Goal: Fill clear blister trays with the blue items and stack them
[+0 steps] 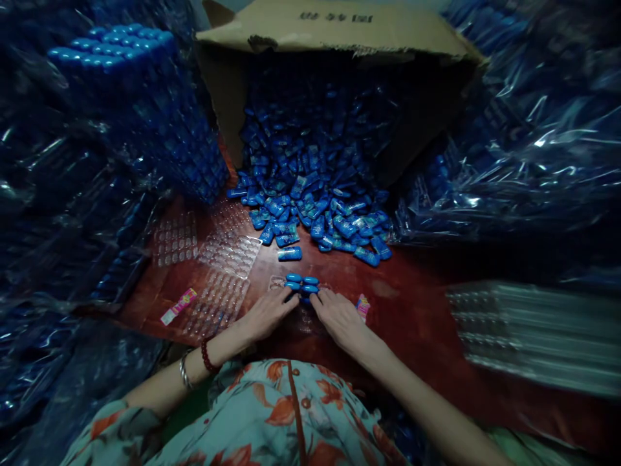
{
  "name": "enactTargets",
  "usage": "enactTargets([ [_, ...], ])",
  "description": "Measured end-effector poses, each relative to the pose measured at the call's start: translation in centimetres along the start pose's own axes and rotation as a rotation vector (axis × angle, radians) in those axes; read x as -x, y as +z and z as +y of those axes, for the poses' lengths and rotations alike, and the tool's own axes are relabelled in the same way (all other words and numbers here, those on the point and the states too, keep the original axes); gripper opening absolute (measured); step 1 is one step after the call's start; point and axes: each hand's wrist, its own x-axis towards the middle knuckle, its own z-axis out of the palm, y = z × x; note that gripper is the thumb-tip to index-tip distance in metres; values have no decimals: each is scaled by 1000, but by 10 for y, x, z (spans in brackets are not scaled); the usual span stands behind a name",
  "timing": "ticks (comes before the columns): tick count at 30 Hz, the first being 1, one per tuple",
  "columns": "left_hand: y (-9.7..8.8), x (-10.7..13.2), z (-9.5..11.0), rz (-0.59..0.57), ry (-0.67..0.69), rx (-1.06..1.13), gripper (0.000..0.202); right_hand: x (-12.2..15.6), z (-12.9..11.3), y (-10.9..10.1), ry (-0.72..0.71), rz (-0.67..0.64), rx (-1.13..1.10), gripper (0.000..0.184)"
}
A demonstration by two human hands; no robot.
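Observation:
My left hand (pixel 268 312) and my right hand (pixel 338 315) rest side by side on a clear plastic blister tray (pixel 276 282) lying on the dark red table (pixel 412 304). Their fingertips press on a few small blue containers (pixel 301 283) seated in the tray's pockets. The fingers of both hands are bent down onto these pieces. A big heap of loose blue containers (pixel 315 200) spills from a tipped cardboard box (pixel 334 29) just beyond the tray.
Empty clear trays (pixel 220 272) lie fanned out to the left, with a pink wrapper (pixel 178 305) beside them. Filled trays (pixel 145 97) are stacked at the far left. More clear trays (pixel 533 330) pile up on the right. Plastic bags (pixel 524 149) crowd both sides.

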Motion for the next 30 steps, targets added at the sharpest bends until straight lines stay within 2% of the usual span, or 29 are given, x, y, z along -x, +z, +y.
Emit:
enactTargets([
  [3, 8, 7, -4, 79, -43, 35, 34, 4, 4, 6, 36, 20, -3, 36],
  [9, 25, 13, -3, 223, -112, 119, 36, 7, -6, 6, 147, -53, -32, 43],
  [14, 28, 11, -8, 308, -106, 134, 35, 4, -1, 4, 94, -25, -88, 42],
  [20, 26, 0, -6, 290, -53, 129, 34, -9, -15, -11, -6, 18, 55, 32],
  [23, 31, -1, -9, 326, -42, 123, 35, -16, -20, -15, -47, 32, 131, 32],
  [27, 32, 2, -11, 350, -32, 177, 38, -12, -15, 1, -28, 101, 98, 32],
  [30, 24, 2, -11, 389, -54, 223, 37, 0, -9, 15, 43, 276, 48, 32],
])
